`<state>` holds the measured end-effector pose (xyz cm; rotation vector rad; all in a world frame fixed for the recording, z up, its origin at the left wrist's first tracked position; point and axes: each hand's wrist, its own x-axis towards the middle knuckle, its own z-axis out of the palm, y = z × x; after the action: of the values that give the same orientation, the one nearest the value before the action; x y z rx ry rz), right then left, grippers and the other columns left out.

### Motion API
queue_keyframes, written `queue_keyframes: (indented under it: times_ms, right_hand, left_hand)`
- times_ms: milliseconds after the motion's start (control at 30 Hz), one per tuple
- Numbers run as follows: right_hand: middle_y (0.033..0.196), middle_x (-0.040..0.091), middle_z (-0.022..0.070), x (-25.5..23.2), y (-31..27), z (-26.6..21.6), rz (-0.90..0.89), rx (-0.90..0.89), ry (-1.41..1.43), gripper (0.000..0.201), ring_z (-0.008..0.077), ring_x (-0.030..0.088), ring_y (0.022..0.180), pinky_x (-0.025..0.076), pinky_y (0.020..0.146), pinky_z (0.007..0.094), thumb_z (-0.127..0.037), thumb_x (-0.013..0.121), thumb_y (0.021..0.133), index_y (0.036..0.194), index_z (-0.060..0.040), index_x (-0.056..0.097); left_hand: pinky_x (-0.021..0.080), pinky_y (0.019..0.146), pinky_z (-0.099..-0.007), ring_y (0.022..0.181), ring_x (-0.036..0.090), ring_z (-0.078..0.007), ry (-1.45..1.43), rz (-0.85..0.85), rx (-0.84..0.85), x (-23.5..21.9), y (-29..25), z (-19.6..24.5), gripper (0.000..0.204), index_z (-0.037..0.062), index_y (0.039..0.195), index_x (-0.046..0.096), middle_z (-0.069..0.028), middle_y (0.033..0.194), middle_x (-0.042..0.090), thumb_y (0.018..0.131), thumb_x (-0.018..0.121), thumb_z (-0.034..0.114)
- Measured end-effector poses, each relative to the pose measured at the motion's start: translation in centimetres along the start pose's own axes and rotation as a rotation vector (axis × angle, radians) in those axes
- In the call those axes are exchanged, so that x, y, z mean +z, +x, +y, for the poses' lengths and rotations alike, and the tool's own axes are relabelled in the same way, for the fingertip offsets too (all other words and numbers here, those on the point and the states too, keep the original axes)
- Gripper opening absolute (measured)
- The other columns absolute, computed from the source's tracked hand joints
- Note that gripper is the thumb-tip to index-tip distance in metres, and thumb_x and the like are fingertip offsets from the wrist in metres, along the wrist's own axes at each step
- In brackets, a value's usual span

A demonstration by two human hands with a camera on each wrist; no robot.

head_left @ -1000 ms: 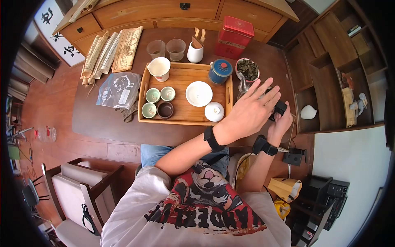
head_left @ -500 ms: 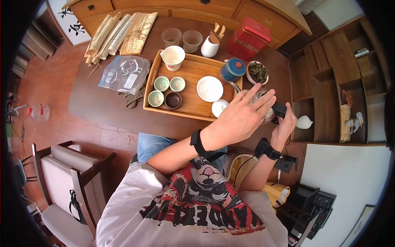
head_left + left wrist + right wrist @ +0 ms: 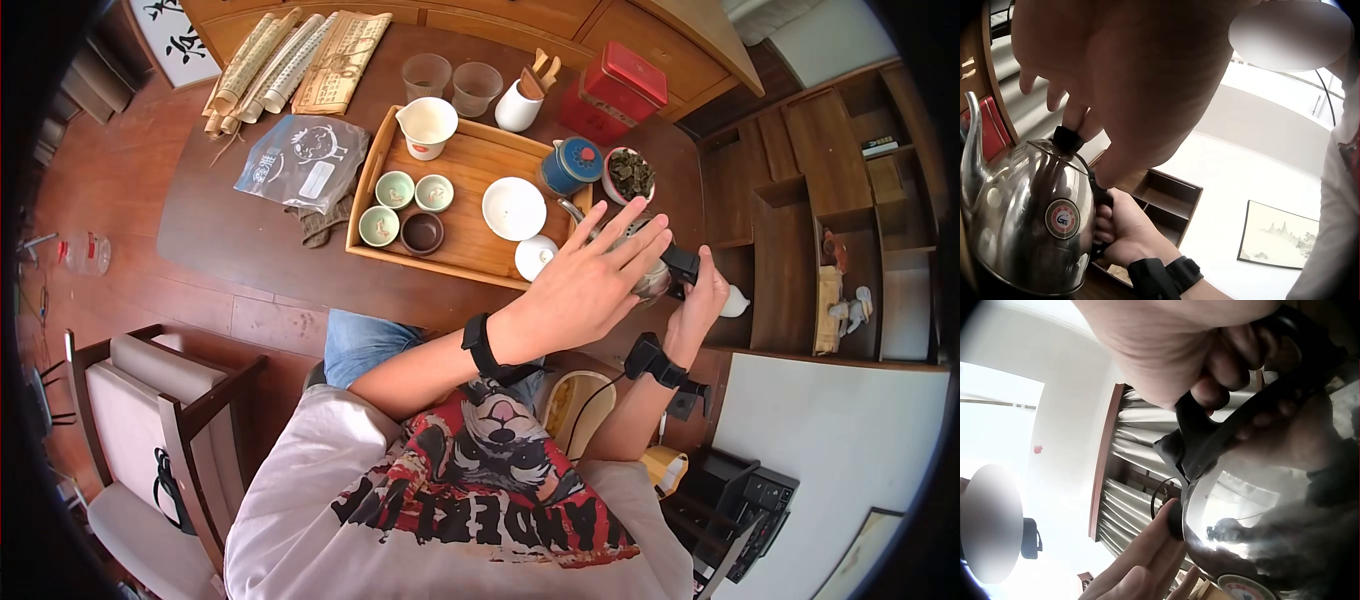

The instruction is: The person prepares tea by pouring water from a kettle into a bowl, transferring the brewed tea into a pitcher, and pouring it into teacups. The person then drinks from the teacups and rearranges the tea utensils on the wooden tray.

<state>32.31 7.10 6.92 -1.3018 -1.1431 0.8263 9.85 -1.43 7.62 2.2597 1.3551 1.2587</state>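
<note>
1. Curled round the handle (image 3: 1192, 422), the right hand (image 3: 698, 300) grasps the kettle (image 3: 653, 284), right of centre in the head view, presumably bearing its weight.
2. Left hand (image 3: 580, 292), fingers extended, touches the lid knob (image 3: 1067, 140), probably steadying it.
3. Tray (image 3: 465, 220), centre, apparently groups the cups (image 3: 395, 189).

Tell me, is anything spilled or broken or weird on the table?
Nothing looks spilled or broken. The dark brown teacup looks a bit odd: on the wooden tray, it sits with three pale green teacups.
</note>
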Motion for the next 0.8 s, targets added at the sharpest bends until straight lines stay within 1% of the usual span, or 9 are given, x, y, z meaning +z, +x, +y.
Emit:
queue_keyframes:
  times_ms: [67, 100, 133, 167, 200, 267, 367, 533, 800]
  right_hand:
    - [0.069, 0.067, -0.0022, 0.3, -0.1, -0.8, -0.007, 0.001, -0.02, 0.044, 0.0042, 0.053, 0.059, 0.034, 0.055, 0.0245, -0.028, 0.072, 0.112, 0.076, -0.0025, 0.074]
    - [0.068, 0.066, -0.0027, 0.3, -0.1, -1.0, -0.014, 0.0, -0.038, 0.045, 0.0039, 0.051, 0.058, 0.033, 0.054, 0.0246, -0.028, 0.072, 0.112, 0.075, -0.0024, 0.074]
    - [0.068, 0.066, -0.0027, 0.1, 0.0, -1.0, -0.018, 0.0, -0.04, 0.045, 0.0039, 0.051, 0.058, 0.033, 0.054, 0.0246, -0.028, 0.072, 0.112, 0.075, -0.0024, 0.074]
    - [0.072, 0.068, -0.0027, -0.5, 0.3, -0.9, -0.052, 0.006, -0.054, 0.04, 0.004, 0.055, 0.063, 0.036, 0.057, 0.0242, -0.026, 0.073, 0.111, 0.078, -0.0041, 0.075]
    - [0.076, 0.07, -0.0027, -0.9, 0.6, -0.8, -0.086, 0.011, -0.067, 0.035, 0.0041, 0.059, 0.067, 0.039, 0.061, 0.0237, -0.024, 0.074, 0.11, 0.08, -0.0058, 0.076]
    - [0.076, 0.069, -0.0032, -0.8, 1.0, -0.4, -0.081, 0.005, -0.077, 0.035, 0.0037, 0.058, 0.067, 0.038, 0.06, 0.0236, -0.025, 0.074, 0.11, 0.08, -0.0058, 0.076]
    - [0.075, 0.068, -0.0039, -0.7, 1.3, -0.4, -0.085, -0.003, -0.09, 0.036, 0.003, 0.057, 0.066, 0.037, 0.059, 0.0237, -0.025, 0.074, 0.11, 0.08, -0.0056, 0.077]
    - [0.075, 0.068, -0.0045, -0.3, 1.6, -0.4, -0.092, 0.013, -0.094, 0.037, 0.0028, 0.057, 0.065, 0.036, 0.059, 0.0238, -0.026, 0.074, 0.11, 0.08, -0.0054, 0.076]
    - [0.075, 0.067, -0.0051, 0.0, 2.1, -0.5, -0.12, -0.014, -0.148, 0.038, 0.0022, 0.053, 0.067, 0.035, 0.06, 0.0245, -0.027, 0.075, 0.11, 0.079, -0.0053, 0.075]
  left_hand:
    - [0.028, 0.136, -0.0571, 0.168, 0.031, -0.0374, -0.071, 0.007, -0.001, 0.2, 0.0, -0.1, 0.088, 0.0005, 0.169, 0.041, -0.0168, 0.178, 0.038, 0.093, 0.081, 0.017]
    - [0.028, 0.136, -0.0571, 0.168, 0.031, -0.0374, -0.072, 0.009, -0.005, 0.4, 0.0, 0.0, 0.088, 0.0005, 0.169, 0.041, -0.0168, 0.178, 0.038, 0.093, 0.081, 0.017]
    - [0.03, 0.135, -0.055, 0.166, 0.034, -0.0378, -0.101, 0.026, -0.011, 0.6, 0.0, 0.1, 0.087, -0.001, 0.169, 0.04, -0.0189, 0.178, 0.038, 0.093, 0.081, 0.015]
    - [0.031, 0.135, -0.053, 0.165, 0.037, -0.0381, -0.129, 0.042, -0.017, 0.6, 0.0, 0.2, 0.087, -0.0025, 0.168, 0.04, -0.0209, 0.177, 0.038, 0.093, 0.08, 0.014]
    - [0.031, 0.135, -0.053, 0.165, 0.037, -0.0381, -0.128, 0.044, -0.019, 0.6, 0.0, 0.2, 0.087, -0.0025, 0.168, 0.04, -0.0209, 0.177, 0.038, 0.093, 0.08, 0.014]
    - [0.034, 0.134, -0.0513, 0.162, 0.04, -0.0394, -0.129, 0.055, -0.021, 0.6, 0.0, 0.2, 0.087, -0.0042, 0.168, 0.04, -0.0227, 0.176, 0.039, 0.092, 0.08, 0.014]
    - [0.036, 0.134, -0.052, 0.162, 0.041, -0.04, -0.129, 0.07, -0.024, 0.5, 0.0, 0.2, 0.086, -0.0048, 0.167, 0.04, -0.023, 0.176, 0.039, 0.092, 0.08, 0.013]
    - [0.036, 0.134, -0.0522, 0.161, 0.041, -0.0408, -0.127, 0.079, -0.034, 0.3, -0.1, 0.0, 0.086, -0.0051, 0.166, 0.04, -0.0231, 0.175, 0.04, 0.092, 0.079, 0.013]
    - [0.035, 0.134, -0.0527, 0.162, 0.041, -0.0413, -0.144, 0.105, -0.046, 0.4, -0.4, -0.5, 0.085, -0.0053, 0.166, 0.04, -0.0236, 0.175, 0.041, 0.092, 0.079, 0.013]
